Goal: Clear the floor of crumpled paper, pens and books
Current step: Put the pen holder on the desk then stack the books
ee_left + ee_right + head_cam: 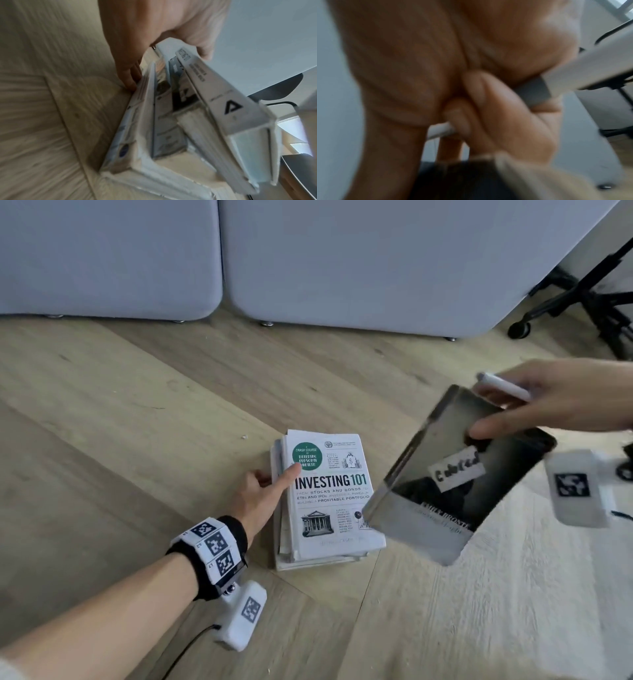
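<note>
Down on the wooden floor (137, 412) sits a small stack of books (325, 501), the white one on top reading "Investing 101", and the person's left hand (260, 494) is at its left edge, thumb laid over the cover and fingers (130, 75) tucked under the lower books against the boards. From the left wrist view the pile looks fanned apart at that side, the top book tipped up off the others, so the hand has hold of the stack. The right hand (555, 395) is up off the floor to the right, gripping a dark book (459, 474) with a white handwritten label on its cover; the thumb presses the cover, the book hangs tilted above the floor, its lower corner just over the stack's right edge. That same hand also has a white pen (503, 386) caught against the fingers, poking out leftward. The picture there is smeared with motion. Behind stand grey upholstered panels (342, 261), and a black wheeled stand (582, 302) at the far right
</note>
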Demonstrator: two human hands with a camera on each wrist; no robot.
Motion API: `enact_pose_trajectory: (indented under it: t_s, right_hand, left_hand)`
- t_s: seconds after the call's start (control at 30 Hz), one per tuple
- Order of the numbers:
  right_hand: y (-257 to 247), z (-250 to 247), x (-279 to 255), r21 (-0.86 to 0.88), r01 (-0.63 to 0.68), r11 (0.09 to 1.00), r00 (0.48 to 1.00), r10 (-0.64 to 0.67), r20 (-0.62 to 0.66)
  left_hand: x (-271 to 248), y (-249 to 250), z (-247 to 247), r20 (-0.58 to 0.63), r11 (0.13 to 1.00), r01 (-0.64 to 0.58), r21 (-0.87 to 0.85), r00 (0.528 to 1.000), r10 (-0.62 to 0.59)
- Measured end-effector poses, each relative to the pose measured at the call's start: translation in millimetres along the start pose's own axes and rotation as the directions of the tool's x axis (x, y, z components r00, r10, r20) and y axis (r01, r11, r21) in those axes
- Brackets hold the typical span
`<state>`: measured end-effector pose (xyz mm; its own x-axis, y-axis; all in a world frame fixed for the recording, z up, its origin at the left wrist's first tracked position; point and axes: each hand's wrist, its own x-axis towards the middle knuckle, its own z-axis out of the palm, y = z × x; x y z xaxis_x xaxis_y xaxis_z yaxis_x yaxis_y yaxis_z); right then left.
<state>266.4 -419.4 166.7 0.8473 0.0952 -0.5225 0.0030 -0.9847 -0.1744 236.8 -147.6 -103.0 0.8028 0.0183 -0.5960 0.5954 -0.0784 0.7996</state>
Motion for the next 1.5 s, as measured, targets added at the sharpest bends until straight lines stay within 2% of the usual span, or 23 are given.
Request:
enact_pose_trajectory:
  t_s: [0.07, 0.13, 0.17, 0.23, 0.27, 0.33, 0.4, 0.47, 0.53, 0.6, 0.7, 0.73, 0.77, 0.83, 0.87, 0.93, 1.0, 1.1, 1.2, 1.27, 1.37, 1.5]
  right_hand:
    - [-32.6, 4.8, 26.5, -0.043, 0.077, 0.996, 0.997, -0.076, 0.028]
    - [-49.7, 37.6, 64.2, -0.096, 0.144, 0.985, 0.985, -0.152, -0.083]
    - [-51.8, 59.1, 79.5, -0.100, 0.132, 0.986, 0.974, -0.148, -0.171]
    - [-42.7, 104.9, 96.6, -0.037, -0.015, 0.999, 0.963, 0.005, -0.268]
    - [-34.7, 128.8, 97.1, 0.039, -0.119, 0.992, 0.972, 0.124, -0.202]
    - [-25.6, 168.1, 89.5, 0.274, -0.303, 0.913, 0.953, 0.295, 0.070]
    - [-23.8, 196.3, 83.3, 0.533, -0.408, 0.741, 0.911, 0.294, 0.288]
    - [-22.5, 209.3, 84.5, 0.667, -0.413, 0.620, 0.909, 0.239, 0.341]
    - [-23.2, 212.6, 85.9, 0.718, -0.399, 0.571, 0.915, 0.199, 0.351]
    - [-24.7, 214.5, 82.6, 0.762, -0.374, 0.529, 0.925, 0.149, 0.351]
    - [-20.2, 222.6, 77.7, 0.826, -0.342, 0.447, 0.936, 0.089, 0.340]
    - [-18.5, 227.4, 78.2, 0.812, -0.318, 0.489, 0.946, 0.107, 0.306]
    - [-18.7, 230.1, 79.8, 0.770, -0.283, 0.572, 0.958, 0.129, 0.257]
    - [-21.5, 231.5, 84.4, 0.661, -0.212, 0.720, 0.976, 0.127, 0.175]
    - [-21.5, 232.7, 87.0, 0.667, -0.212, 0.714, 0.976, 0.116, 0.185]
    - [-24.6, 226.5, 89.7, 0.775, -0.265, 0.574, 0.960, 0.084, 0.267]
    - [-23.6, 224.2, 93.5, 0.847, -0.282, 0.451, 0.957, 0.067, 0.283]
    - [-25.2, 225.2, 97.7, 0.888, -0.275, 0.369, 0.961, 0.070, 0.268]
    - [-33.9, 222.1, 90.4, 0.928, -0.279, 0.245, 0.959, 0.019, 0.283]
    - [-40.6, 212.7, 81.4, 0.928, -0.290, 0.232, 0.953, -0.016, 0.302]
    - [-53.2, 184.9, 61.0, 0.931, -0.309, 0.197, 0.941, -0.077, 0.329]
    - [-80.3, 135.2, 32.0, 0.931, -0.283, 0.229, 0.934, -0.154, 0.322]
  left_hand:
    - [0.7, 5.3, 0.8, -0.016, 0.998, 0.044, 0.037, 0.999, -0.043]
    - [-1.8, 9.5, 2.2, -0.018, 0.992, 0.072, 0.099, 0.997, -0.071]
    - [-5.2, 12.9, 2.8, -0.001, 0.990, 0.087, 0.106, 0.996, -0.088]
    - [-8.7, 15.7, 4.0, 0.084, 0.992, 0.120, 0.035, 0.989, -0.122]
    - [-12.4, 17.1, 3.8, 0.131, 0.992, 0.124, -0.005, 0.984, -0.122]
    - [-16.8, 22.3, 2.2, 0.178, 0.992, 0.110, -0.059, 0.979, -0.098]
    - [-18.8, 27.9, 0.9, 0.203, 0.991, 0.125, -0.051, 0.973, -0.112]
    - [-18.2, 34.0, 4.2, 0.247, 0.986, 0.133, -0.101, 0.963, -0.104]
    - [-18.4, 39.9, 11.2, 0.305, 0.957, 0.179, -0.227, 0.947, -0.104]
    - [-15.3, 36.6, 14.6, 0.311, 0.933, 0.190, -0.307, 0.946, -0.090]
    - [2.7, 17.4, 17.3, 0.228, 0.955, 0.201, -0.217, 0.962, -0.150]
    - [7.5, 12.0, 16.4, 0.178, 0.954, 0.224, -0.197, 0.965, -0.190]
    - [5.1, 15.8, 16.2, 0.165, 0.950, 0.241, -0.199, 0.964, -0.210]
    - [-5.9, 28.7, 17.0, 0.255, 0.936, 0.284, -0.209, 0.940, -0.228]
    - [-10.4, 34.3, 16.8, 0.307, 0.933, 0.296, -0.205, 0.925, -0.225]
    - [-12.7, 41.5, 12.9, 0.363, 0.928, 0.277, -0.250, 0.915, -0.176]
    - [-10.6, 48.1, 9.6, 0.388, 0.908, 0.273, -0.318, 0.911, -0.138]
    - [-11.9, 51.3, 11.3, 0.340, 0.909, 0.259, -0.326, 0.929, -0.143]
    - [-26.1, 53.0, 5.1, 0.336, 0.920, 0.277, -0.278, 0.925, -0.177]
    - [-42.9, 61.3, -5.8, 0.294, 0.947, 0.234, -0.219, 0.942, -0.165]
    - [-71.4, 83.4, -27.1, 0.173, 0.994, 0.099, -0.057, 0.981, -0.088]
    - [-102.0, 125.8, -57.7, 0.104, 0.999, 0.026, -0.023, 0.994, -0.024]
